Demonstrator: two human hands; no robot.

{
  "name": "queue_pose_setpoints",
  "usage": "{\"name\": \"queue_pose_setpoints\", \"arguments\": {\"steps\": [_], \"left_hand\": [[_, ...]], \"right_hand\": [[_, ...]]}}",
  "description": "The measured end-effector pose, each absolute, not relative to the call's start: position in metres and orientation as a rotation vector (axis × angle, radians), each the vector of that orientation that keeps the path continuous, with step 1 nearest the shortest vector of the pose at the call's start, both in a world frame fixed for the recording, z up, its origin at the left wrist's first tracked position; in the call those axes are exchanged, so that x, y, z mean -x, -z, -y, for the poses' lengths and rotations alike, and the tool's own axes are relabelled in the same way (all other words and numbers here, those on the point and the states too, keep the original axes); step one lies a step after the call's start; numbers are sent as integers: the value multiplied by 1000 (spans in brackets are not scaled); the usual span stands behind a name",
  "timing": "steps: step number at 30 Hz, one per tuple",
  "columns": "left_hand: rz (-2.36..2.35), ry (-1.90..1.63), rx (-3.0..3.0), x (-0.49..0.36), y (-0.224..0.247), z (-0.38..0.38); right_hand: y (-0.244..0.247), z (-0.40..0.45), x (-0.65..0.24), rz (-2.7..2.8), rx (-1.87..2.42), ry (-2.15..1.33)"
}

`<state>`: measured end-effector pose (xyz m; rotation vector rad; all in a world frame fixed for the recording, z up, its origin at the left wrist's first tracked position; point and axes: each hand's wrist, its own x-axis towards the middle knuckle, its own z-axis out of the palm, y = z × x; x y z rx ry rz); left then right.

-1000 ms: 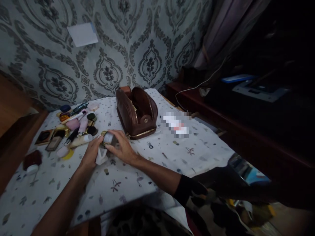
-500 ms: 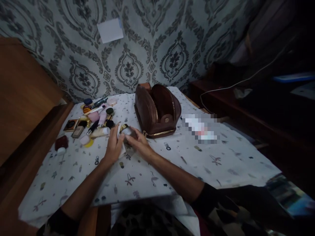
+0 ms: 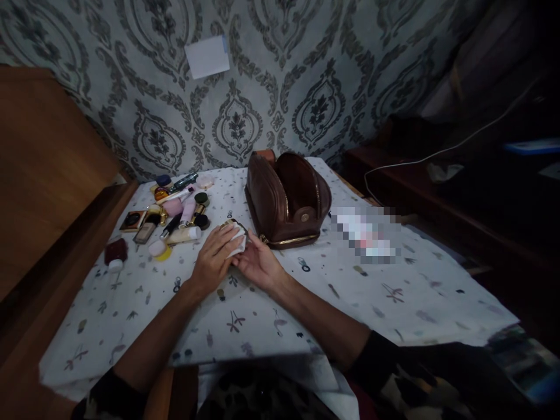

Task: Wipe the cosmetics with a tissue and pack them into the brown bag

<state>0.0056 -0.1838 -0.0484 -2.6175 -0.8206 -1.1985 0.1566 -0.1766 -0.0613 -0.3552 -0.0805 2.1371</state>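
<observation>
My left hand presses a folded white wipe over a small gold-rimmed round container, its fingers bent across the top. Most of the container is hidden beneath the wipe and fingers. My right hand cups the same container from the right and below, fingers curled around it. Just beyond my right hand stands a brown makeup bag, unzipped, its flap up and its inside dark. To the left of my left hand lie a cream tube and a jar with a yellow base.
Several cosmetics lie at the table's left, among them a foundation bottle, a square compact and a dark red bottle. A pixelated object lies right of the bag. A wooden panel borders the left side.
My left hand has brought the wipe from the container's left side over its top. My right hand has turned more palm-up beneath it. The whole view has shifted slightly.
</observation>
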Motion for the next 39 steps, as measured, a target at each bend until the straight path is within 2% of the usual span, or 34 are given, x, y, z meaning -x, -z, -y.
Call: {"name": "queue_pose_setpoints", "arguments": {"steps": [3,12,19,27,39], "left_hand": [[803,1295,2611,-4,44,185],[1305,1301,2517,-2,52,181],[1216,1405,2455,-2,52,181],[1364,1287,2623,-5,53,183],[1152,1348,2498,-7,54,186]], "right_hand": [[60,180,-159,126,355,-2169],[61,180,-155,141,442,-2062],[60,176,-158,233,396,-1994],[59,178,-157,292,423,-1952],[53,175,-160,203,464,-1946]]}}
